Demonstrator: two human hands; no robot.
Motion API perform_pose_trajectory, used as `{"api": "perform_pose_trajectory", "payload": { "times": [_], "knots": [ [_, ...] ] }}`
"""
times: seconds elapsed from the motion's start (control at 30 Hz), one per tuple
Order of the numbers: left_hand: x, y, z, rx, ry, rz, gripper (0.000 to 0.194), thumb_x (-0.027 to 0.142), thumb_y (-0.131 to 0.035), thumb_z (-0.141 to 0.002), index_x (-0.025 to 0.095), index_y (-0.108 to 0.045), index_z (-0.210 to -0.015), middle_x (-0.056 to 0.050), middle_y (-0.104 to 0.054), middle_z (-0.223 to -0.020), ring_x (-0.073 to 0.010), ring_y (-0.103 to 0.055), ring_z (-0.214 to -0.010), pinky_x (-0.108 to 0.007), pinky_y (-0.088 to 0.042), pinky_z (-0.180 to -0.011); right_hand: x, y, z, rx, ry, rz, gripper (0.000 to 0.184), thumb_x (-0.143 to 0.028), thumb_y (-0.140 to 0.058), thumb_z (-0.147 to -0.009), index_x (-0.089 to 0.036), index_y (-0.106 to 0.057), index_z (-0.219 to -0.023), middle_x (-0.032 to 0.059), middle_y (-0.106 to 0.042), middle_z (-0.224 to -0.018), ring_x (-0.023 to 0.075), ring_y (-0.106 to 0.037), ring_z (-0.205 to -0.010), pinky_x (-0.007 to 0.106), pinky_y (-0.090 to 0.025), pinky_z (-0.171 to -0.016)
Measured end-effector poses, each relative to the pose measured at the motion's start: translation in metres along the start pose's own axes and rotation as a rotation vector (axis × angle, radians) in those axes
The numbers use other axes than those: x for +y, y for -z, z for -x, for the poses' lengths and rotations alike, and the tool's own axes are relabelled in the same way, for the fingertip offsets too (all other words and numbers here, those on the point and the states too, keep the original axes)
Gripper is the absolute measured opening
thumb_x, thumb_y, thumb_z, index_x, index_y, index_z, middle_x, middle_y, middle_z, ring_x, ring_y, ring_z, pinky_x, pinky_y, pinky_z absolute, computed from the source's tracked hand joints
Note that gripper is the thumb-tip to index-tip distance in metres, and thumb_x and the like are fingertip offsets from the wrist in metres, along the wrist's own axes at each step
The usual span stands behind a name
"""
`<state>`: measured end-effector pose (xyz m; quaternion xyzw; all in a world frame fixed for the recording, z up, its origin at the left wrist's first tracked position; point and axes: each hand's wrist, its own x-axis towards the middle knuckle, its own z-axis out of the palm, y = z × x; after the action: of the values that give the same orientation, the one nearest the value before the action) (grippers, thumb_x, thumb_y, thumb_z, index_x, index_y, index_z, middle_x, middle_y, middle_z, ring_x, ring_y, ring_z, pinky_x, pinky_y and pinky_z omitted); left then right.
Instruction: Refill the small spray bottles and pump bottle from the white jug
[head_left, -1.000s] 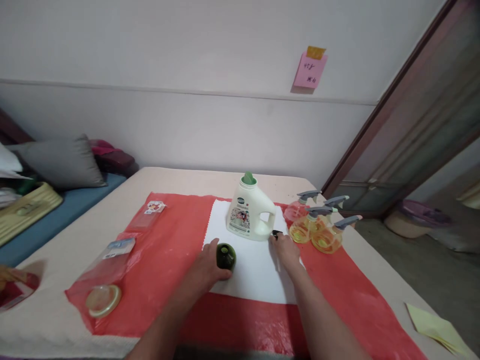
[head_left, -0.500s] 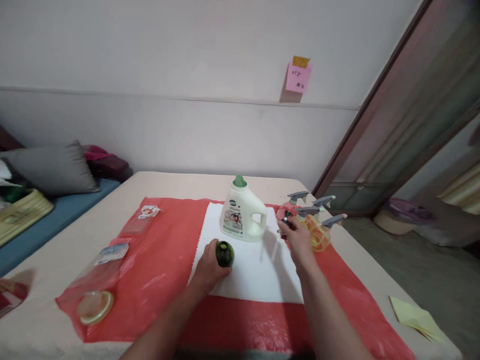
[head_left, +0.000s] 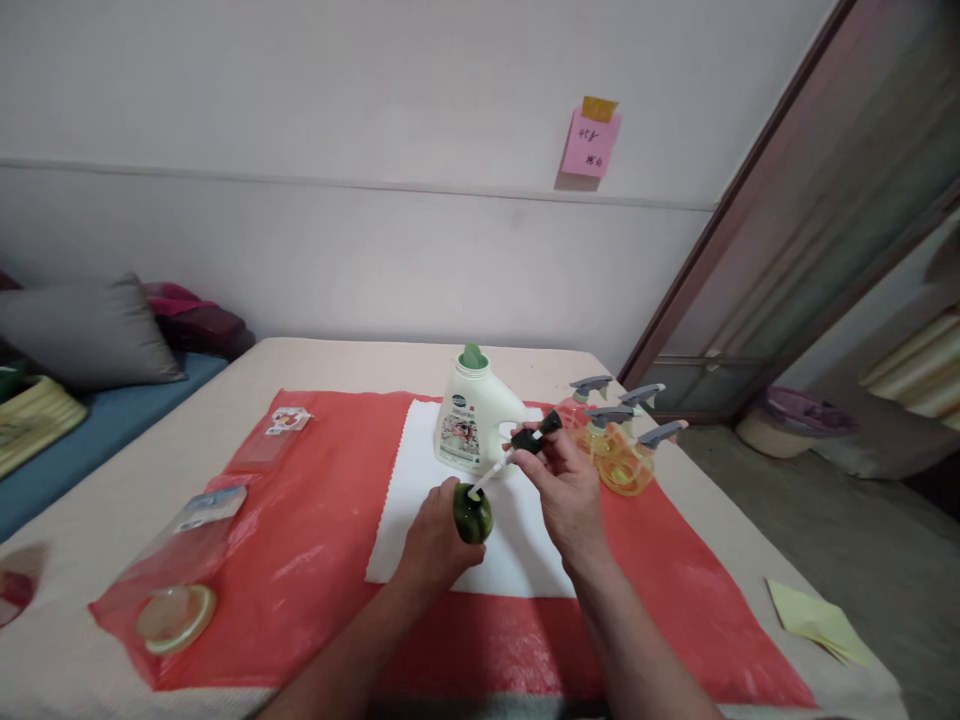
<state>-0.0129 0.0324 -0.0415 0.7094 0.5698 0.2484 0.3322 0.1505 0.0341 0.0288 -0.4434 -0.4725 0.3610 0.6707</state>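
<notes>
My left hand (head_left: 433,540) is wrapped round a small dark green bottle (head_left: 472,516) standing on a white cloth (head_left: 420,520). My right hand (head_left: 566,490) pinches a black-capped dropper (head_left: 517,450) with a white tube, held at a slant. The tube's tip sits at the bottle's mouth. Just behind the hands stands a white detergent jug (head_left: 474,425) with a green cap.
Several yellow and pink spray bottles (head_left: 622,450) with grey triggers stand to the right. A red plastic sheet (head_left: 300,560) covers the beige table; clear packets (head_left: 202,520) and a round lid (head_left: 171,618) lie at left. Yellow paper (head_left: 814,620) lies at far right. Pillows (head_left: 90,335) sit at left.
My right hand came back from the spray bottles with the dropper and brought its tube tip to the green bottle's mouth. My left hand stayed on the bottle.
</notes>
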Motion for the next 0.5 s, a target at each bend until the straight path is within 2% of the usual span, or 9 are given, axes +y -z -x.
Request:
{"api": "perform_pose_trajectory", "payload": {
  "times": [0.17, 0.27, 0.37, 0.5],
  "knots": [
    [0.007, 0.004, 0.0, 0.013, 0.021, 0.025, 0.074, 0.02, -0.068, -0.06, 0.024, -0.042, -0.128, -0.01, -0.057, -0.125, -0.0305, -0.053, -0.12, -0.039, -0.043, -0.094, 0.007, 0.003, 0.001, -0.025, 0.03, 0.078, 0.036, -0.038, -0.076, -0.076, -0.025, -0.066, -0.108, 0.0036, -0.072, -0.107, 0.0212, -0.068, -0.096, 0.041, -0.052, -0.093],
    [0.016, 0.008, 0.003, 0.054, -0.014, 0.039, 0.064, 0.019, -0.067, -0.06, 0.025, -0.048, -0.121, -0.008, -0.06, -0.12, -0.0309, -0.055, -0.116, -0.04, -0.043, -0.094, 0.02, 0.0, 0.003, -0.236, -0.072, 0.149, 0.031, -0.036, -0.078, -0.073, -0.024, -0.069, -0.099, 0.0008, -0.072, -0.096, 0.0215, -0.066, -0.094, 0.038, -0.051, -0.09],
    [0.022, 0.013, 0.007, 0.096, -0.028, 0.089, 0.065, 0.019, -0.067, -0.06, 0.026, -0.05, -0.122, -0.007, -0.062, -0.121, -0.0311, -0.056, -0.115, -0.039, -0.043, -0.094, 0.032, -0.006, 0.006, -0.444, -0.161, 0.175, 0.03, -0.034, -0.076, -0.074, -0.024, -0.071, -0.102, 0.0005, -0.073, -0.098, 0.0226, -0.064, -0.099, 0.038, -0.049, -0.094],
    [0.024, 0.021, 0.009, 0.118, -0.026, 0.103, 0.073, 0.02, -0.069, -0.059, 0.026, -0.049, -0.129, -0.008, -0.062, -0.124, -0.0322, -0.054, -0.118, -0.041, -0.041, -0.096, 0.034, -0.012, 0.008, -0.462, -0.184, 0.057, 0.03, -0.031, -0.077, -0.073, -0.025, -0.071, -0.103, 0.0001, -0.073, -0.103, 0.0222, -0.064, -0.105, 0.037, -0.047, -0.098]
  ]
}}
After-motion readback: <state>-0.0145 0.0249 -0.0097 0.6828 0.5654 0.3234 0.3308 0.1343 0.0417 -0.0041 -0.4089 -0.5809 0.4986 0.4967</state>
